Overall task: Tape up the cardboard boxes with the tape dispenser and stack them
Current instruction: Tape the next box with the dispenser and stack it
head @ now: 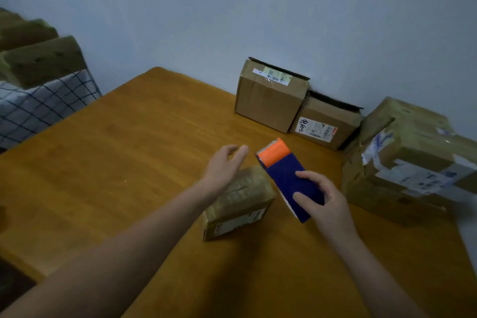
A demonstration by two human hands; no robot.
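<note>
A small taped cardboard box (240, 204) lies on the wooden table (116, 152) in front of me. My left hand (224, 165) hovers over its far left corner, fingers spread, holding nothing. My right hand (322, 199) grips a blue tape dispenser (286, 175) with an orange front end, held just right of the small box and pointing away from me. Two larger cardboard boxes (268, 100) (325, 124) with open top flaps stand against the wall behind.
A pile of taped boxes (410, 162) with white labels sits at the table's right edge. At the far left are more boxes (38, 59) above a checked cloth (38, 103). The wall runs close behind the table.
</note>
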